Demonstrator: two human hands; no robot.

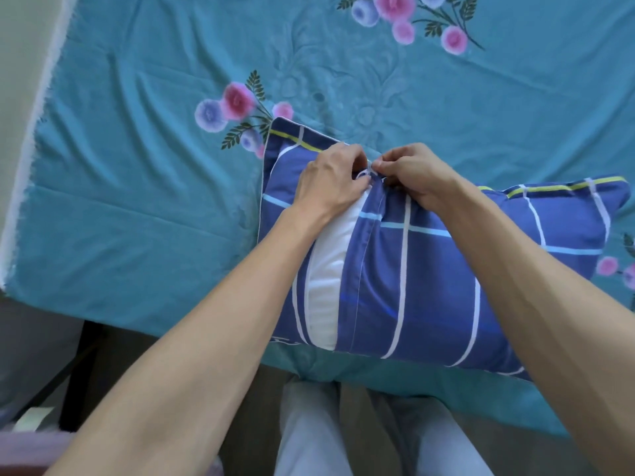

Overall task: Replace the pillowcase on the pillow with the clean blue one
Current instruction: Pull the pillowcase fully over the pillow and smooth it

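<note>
A blue pillowcase (429, 269) with white and light-blue grid lines covers the pillow, which lies on the bed near its front edge. A strip of the white pillow (330, 262) shows through the case's open slit on the left. At the far end of that slit, my left hand (330, 182) and my right hand (415, 171) meet, each pinching a thin white tie string (368, 174) of the case between thumb and fingers. The fingertips are partly hidden by the curled fingers.
The bed is spread with a teal sheet (154, 201) printed with pink and purple flowers. Its left edge (31, 159) runs along a pale wall. The floor, a dark frame and my grey trousers (343, 434) are at the bottom.
</note>
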